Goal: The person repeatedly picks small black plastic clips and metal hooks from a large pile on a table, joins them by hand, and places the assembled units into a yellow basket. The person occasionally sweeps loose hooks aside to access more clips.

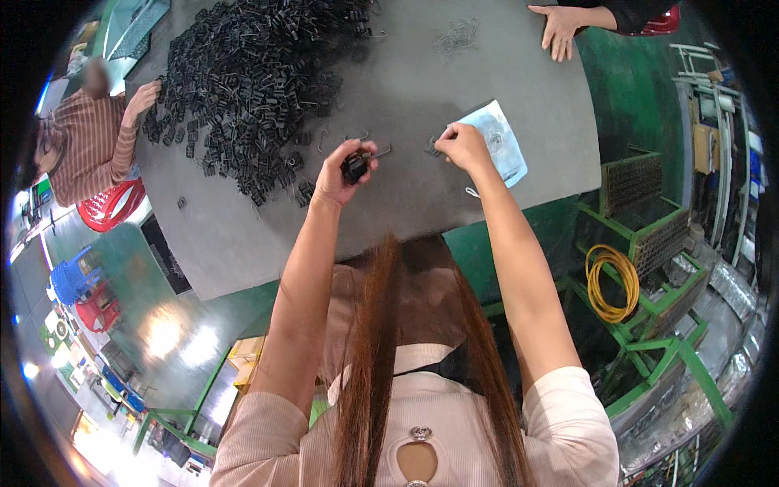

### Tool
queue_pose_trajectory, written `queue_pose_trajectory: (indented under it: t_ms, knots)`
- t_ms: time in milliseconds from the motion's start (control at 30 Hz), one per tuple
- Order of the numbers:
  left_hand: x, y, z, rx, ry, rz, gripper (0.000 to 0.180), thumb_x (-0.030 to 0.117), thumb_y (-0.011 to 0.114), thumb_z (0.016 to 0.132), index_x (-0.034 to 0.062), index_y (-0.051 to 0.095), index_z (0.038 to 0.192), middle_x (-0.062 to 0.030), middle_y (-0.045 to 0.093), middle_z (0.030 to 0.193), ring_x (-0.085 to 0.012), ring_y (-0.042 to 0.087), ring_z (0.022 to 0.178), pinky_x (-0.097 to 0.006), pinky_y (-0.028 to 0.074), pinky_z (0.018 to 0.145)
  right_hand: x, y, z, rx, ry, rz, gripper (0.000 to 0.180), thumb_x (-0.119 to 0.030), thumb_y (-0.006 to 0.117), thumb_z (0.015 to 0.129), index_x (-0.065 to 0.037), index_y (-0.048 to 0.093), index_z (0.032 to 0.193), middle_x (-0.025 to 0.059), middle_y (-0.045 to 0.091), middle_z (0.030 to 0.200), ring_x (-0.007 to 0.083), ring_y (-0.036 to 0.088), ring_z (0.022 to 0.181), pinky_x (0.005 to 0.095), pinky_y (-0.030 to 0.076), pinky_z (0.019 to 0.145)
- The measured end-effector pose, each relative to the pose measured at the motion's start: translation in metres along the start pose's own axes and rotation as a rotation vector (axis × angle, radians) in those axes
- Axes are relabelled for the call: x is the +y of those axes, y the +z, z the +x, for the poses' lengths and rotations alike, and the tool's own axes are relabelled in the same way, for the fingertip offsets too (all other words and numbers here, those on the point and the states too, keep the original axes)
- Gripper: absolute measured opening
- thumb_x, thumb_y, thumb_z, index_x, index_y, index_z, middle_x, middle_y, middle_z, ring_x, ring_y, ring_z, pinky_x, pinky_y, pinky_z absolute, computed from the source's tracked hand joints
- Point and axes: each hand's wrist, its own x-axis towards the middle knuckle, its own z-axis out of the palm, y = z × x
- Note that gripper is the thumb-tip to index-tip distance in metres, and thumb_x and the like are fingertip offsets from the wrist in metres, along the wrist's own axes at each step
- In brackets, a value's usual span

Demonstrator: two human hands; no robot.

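Observation:
My left hand (345,172) is closed round a small black plastic piece (355,167), and a bent metal wire sticks out of it toward the right. To the right, my right hand (464,148) pinches at the tabletop beside a few thin wire pieces (430,144). What its fingertips hold is too small to make out. A flat light-blue and white sheet (505,150), with a white loop at its lower corner, lies partly under my right wrist. A large heap of black plastic pieces with wire hooks (243,89) covers the far left of the grey table (389,199).
A loose pile of wire hooks (457,39) lies at the far side. One co-worker's hand (144,99) touches the heap at left; another person's hand (560,31) rests at the far right edge. Green metal frames with a coiled yellow hose (612,284) stand at right.

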Motion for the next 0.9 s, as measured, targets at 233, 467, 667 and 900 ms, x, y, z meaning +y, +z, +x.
queue_pose_trajectory:
  t_ms: [233, 467, 667, 900]
  knots:
    - [-0.009, -0.037, -0.004, -0.057, 0.003, -0.016, 0.016, 0.023, 0.057, 0.087, 0.0115, 0.048, 0.083, -0.003, 0.051, 0.07, -0.0146, 0.053, 0.062, -0.023, 0.037, 0.046, 0.011, 0.011, 0.006, -0.012, -0.033, -0.002, 0.018, -0.016, 0.069, 0.071, -0.003, 0.064, 0.081, 0.0043, 0.063, 0.066, 0.0124, 0.058, 0.054, 0.0261, 0.044, 0.049]
    - [0.002, -0.059, -0.019, 0.015, 0.041, 0.001, 0.017, 0.027, 0.053, 0.091, 0.0105, 0.054, 0.093, -0.0018, 0.051, 0.074, -0.0147, 0.054, 0.065, -0.024, 0.038, 0.049, -0.004, 0.013, 0.007, -0.108, 0.064, 0.045, 0.025, -0.016, 0.066, 0.077, -0.005, 0.06, 0.098, 0.0016, 0.061, 0.079, 0.0087, 0.056, 0.062, 0.0216, 0.036, 0.048]
    - [0.019, -0.095, -0.032, 0.165, 0.133, -0.159, 0.021, 0.03, 0.059, 0.09, 0.012, 0.052, 0.082, -0.0011, 0.053, 0.076, -0.0145, 0.056, 0.068, -0.024, 0.04, 0.05, -0.024, 0.009, 0.005, -0.685, -0.035, 1.038, 0.024, -0.014, 0.058, 0.085, -0.003, 0.056, 0.107, 0.0079, 0.058, 0.089, 0.0124, 0.056, 0.07, 0.0194, 0.035, 0.046]
    - [0.024, -0.11, -0.043, 0.357, 0.197, 0.137, 0.021, 0.027, 0.064, 0.086, 0.0083, 0.06, 0.094, 0.0012, 0.054, 0.07, -0.0102, 0.054, 0.062, -0.023, 0.039, 0.047, -0.074, 0.031, 0.072, -0.502, -0.122, 0.772, 0.026, -0.021, 0.059, 0.088, -0.006, 0.058, 0.109, 0.0052, 0.058, 0.094, 0.0099, 0.055, 0.072, 0.0172, 0.035, 0.046]
